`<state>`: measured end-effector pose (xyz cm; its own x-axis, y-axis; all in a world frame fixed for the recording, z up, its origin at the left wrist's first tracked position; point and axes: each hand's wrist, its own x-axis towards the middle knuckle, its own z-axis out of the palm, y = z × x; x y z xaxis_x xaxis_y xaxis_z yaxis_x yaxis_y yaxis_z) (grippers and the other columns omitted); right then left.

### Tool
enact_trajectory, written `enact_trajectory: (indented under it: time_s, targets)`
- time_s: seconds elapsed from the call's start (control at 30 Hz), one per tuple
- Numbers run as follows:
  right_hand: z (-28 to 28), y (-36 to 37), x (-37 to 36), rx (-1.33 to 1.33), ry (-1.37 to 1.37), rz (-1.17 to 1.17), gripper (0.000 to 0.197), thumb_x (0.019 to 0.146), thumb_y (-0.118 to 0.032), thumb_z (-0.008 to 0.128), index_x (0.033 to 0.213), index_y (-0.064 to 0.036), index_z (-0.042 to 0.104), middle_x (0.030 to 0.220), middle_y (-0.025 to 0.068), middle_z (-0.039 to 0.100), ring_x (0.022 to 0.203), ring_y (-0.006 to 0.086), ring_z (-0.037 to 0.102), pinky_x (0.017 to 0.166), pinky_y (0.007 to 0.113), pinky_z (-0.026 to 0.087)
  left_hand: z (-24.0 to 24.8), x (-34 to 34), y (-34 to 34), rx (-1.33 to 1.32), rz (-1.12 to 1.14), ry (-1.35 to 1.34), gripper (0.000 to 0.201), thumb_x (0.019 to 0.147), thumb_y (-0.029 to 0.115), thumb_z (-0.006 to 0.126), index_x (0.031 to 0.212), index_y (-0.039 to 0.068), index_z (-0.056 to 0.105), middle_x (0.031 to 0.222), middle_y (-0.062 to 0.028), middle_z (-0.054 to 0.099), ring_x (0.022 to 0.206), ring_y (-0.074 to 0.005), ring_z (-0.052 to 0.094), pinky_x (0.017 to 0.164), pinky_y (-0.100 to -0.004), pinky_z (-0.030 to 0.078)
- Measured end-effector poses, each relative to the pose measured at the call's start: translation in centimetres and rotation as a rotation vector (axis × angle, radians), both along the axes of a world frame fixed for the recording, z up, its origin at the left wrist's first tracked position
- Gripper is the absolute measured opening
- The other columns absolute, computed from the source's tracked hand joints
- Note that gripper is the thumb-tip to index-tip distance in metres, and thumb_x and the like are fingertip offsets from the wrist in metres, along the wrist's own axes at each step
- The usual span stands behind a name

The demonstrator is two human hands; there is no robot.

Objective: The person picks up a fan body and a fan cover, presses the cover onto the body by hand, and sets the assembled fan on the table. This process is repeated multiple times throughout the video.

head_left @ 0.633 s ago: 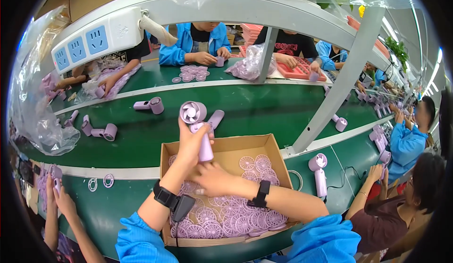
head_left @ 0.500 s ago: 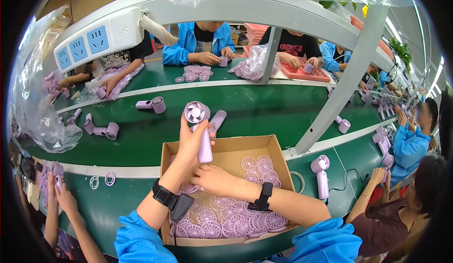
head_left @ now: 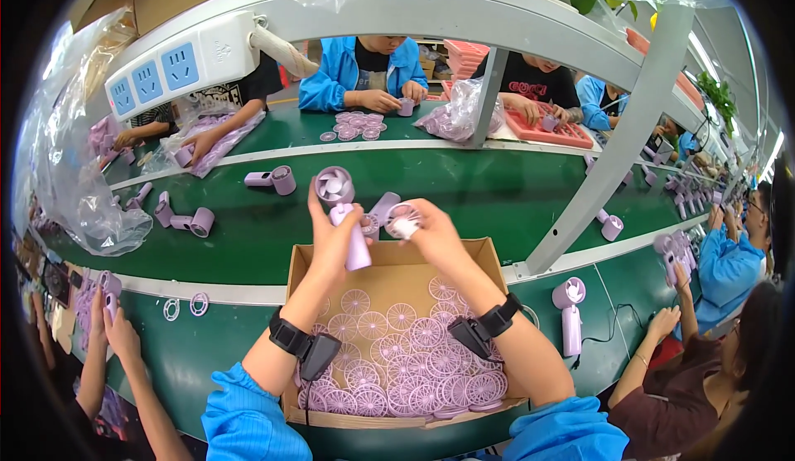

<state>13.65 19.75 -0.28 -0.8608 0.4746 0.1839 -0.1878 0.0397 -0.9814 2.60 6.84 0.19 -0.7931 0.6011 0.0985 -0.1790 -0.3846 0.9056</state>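
My left hand (head_left: 331,242) is closed round the handle of a light purple handheld fan (head_left: 334,186). The fan's round head points up, with its blades uncovered. Just to the right, my right hand (head_left: 437,236) pinches a round spoked fan grille (head_left: 403,221), blurred by motion and apart from the fan. Another purple fan (head_left: 385,205) lies on the belt between and behind my hands, partly hidden. Below my forearms a cardboard box (head_left: 327,272) holds many loose purple grilles (head_left: 426,334), heaped toward its near side.
Several purple fans (head_left: 282,180) lie on the green belt (head_left: 480,188). Two rings (head_left: 199,304) rest left of the box; a fan (head_left: 570,312) stands on the right. A grey metal post (head_left: 609,138) and a white power strip (head_left: 182,64) frame the view. Co-workers sit around.
My right hand has come up out of the box with a grille and moved beside the fan's right. My left hand still grips the fan, slightly higher. The view has shifted slightly.
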Motion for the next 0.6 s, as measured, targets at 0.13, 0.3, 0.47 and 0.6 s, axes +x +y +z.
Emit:
enact_trajectory:
  time_s: [0.13, 0.3, 0.47, 0.6]
  targets:
    - [-0.2, 0.7, 0.5, -0.229, 0.108, 0.035, 0.02, 0.087, -0.003, 0.059, 0.107, -0.0038, 0.057, 0.1, 0.0053, 0.062, 0.093, 0.0138, 0.06, 0.082, 0.027, 0.049, -0.3, 1.0, 0.4, 0.119, -0.072, 0.266, 0.093, 0.079, 0.0, 0.066, 0.146, 0.023, 0.006, 0.107, -0.0107, 0.053, 0.08, -0.0158, 0.06, 0.054, -0.0283, 0.054]
    - [-0.1, -0.3, 0.3, -0.202, 0.161, 0.151, 0.018, 0.088, -0.003, 0.059, 0.105, -0.0032, 0.057, 0.101, 0.0057, 0.061, 0.095, 0.0152, 0.06, 0.086, 0.031, 0.05, -0.5, 1.6, -0.1, 0.144, -0.027, 0.42, 0.096, 0.077, -0.004, 0.066, 0.146, 0.023, 0.005, 0.097, -0.0113, 0.056, 0.073, -0.0152, 0.06, 0.054, -0.0274, 0.052]
    - [0.2, -0.4, 0.5, -0.102, 0.153, 0.159, 0.017, 0.089, -0.002, 0.056, 0.106, -0.0015, 0.056, 0.102, 0.0056, 0.061, 0.096, 0.0146, 0.06, 0.087, 0.03, 0.051, -0.7, 1.8, 0.0, 0.159, -0.021, 0.439, 0.095, 0.077, -0.004, 0.067, 0.146, 0.02, 0.006, 0.092, -0.0098, 0.057, 0.072, -0.0142, 0.06, 0.054, -0.0259, 0.051]
    - [1.2, -0.8, 1.0, -0.228, 0.163, 0.181, 0.016, 0.09, -0.003, 0.055, 0.106, -0.0011, 0.056, 0.103, 0.0066, 0.061, 0.097, 0.0166, 0.06, 0.089, 0.033, 0.051, -0.6, 1.7, -0.1, 0.183, -0.007, 0.427, 0.094, 0.078, -0.004, 0.067, 0.146, 0.02, 0.006, 0.094, -0.0106, 0.056, 0.072, -0.0144, 0.06, 0.053, -0.0256, 0.051]
